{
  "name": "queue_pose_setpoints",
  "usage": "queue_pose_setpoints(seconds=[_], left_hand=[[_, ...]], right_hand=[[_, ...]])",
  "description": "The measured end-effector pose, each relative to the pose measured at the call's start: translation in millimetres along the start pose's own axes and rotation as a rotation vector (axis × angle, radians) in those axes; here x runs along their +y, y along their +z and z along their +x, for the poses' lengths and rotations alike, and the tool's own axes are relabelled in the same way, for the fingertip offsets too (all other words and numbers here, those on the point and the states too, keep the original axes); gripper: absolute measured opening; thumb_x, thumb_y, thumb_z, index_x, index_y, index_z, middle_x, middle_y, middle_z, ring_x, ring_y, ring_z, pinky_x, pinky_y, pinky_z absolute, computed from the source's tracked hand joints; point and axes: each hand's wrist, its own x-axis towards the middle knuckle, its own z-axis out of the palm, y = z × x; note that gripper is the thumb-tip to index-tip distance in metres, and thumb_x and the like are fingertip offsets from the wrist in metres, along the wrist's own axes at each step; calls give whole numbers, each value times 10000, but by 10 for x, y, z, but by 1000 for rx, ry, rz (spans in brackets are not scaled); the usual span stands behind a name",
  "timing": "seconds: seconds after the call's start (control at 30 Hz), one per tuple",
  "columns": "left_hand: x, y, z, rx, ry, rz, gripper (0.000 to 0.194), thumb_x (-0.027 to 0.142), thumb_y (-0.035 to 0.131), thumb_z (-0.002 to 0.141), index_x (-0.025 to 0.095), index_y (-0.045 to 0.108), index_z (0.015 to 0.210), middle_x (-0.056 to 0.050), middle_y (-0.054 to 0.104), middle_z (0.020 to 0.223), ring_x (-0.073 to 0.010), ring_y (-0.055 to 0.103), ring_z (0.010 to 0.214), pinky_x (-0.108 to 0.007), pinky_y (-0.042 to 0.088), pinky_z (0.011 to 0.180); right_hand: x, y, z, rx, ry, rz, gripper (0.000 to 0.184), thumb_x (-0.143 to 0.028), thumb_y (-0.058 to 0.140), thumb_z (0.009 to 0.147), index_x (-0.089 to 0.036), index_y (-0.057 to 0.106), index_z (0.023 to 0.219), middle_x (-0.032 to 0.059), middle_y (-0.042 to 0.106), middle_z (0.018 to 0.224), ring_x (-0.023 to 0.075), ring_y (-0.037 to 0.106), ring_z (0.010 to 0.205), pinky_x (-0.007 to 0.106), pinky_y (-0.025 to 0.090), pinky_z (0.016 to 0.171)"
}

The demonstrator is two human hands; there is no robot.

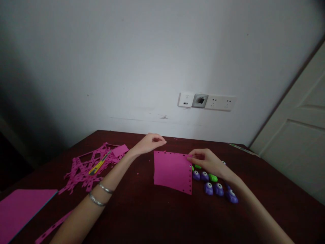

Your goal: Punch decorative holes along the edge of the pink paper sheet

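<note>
A square sheet of pink paper (172,172) with small punched holes along its edges is held up at its top right corner. My right hand (205,161) pinches that corner between thumb and fingers. My left hand (151,142) is raised above and left of the sheet, apart from it. Its thumb and fingertips meet in a pinch; whether something tiny is between them cannot be made out. Purple craft punches (208,188) with eye-like tops stand beneath and beside my right hand, with green punches (213,177) among them.
On the left lies a tangle of punched pink paper strips (83,166) with a yellow utility knife (98,165) on top. A stack of pink paper (25,210) and a loose strip (54,226) are nearer. Wall sockets (220,102) sit above the table's far edge.
</note>
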Motion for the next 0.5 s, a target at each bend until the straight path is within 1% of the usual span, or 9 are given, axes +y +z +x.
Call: queue_pose_setpoints(seconds=[0.07,0.17,0.27,0.33,0.4,0.5], left_hand=[[128,91,42,-82,22,69,273,384,532,775,154,670,827,-51,660,823,-132,557,744,-255,407,692],[239,192,120,-232,0,109,314,422,494,799,173,685,787,-28,661,752,-111,538,662,-229,389,616],[262,218,190,-405,-37,23,327,447,497,796,184,693,796,-17,649,711,-101,512,605,-223,380,576],[257,212,219,-492,-65,-68,323,454,520,783,182,693,806,-18,638,698,-99,499,588,-225,381,564],[251,209,232,-536,-94,-136,310,449,543,772,179,690,804,-16,629,691,-96,492,584,-224,381,561],[239,224,242,-549,-123,-175,262,419,571,762,186,687,794,-2,620,692,-89,489,595,-216,382,569]], right_hand=[[-33,7,-5,2,-4,-13,223,-360,559,776,-161,657,801,27,666,797,159,587,744,278,458,668],[-101,26,-9,13,-16,-16,214,-349,540,792,-167,653,796,24,668,786,154,588,734,280,459,673],[-182,43,-12,28,-27,-9,203,-342,533,796,-180,657,791,22,674,800,153,593,739,285,463,685],[-230,50,-15,42,-20,-2,196,-341,537,792,-189,660,790,20,678,800,153,599,739,282,466,678],[-260,57,-16,61,-5,11,195,-343,543,786,-189,662,788,21,681,790,154,604,726,279,471,659],[-259,71,-11,90,26,31,191,-346,556,772,-189,665,781,21,683,773,157,607,704,280,476,631]])
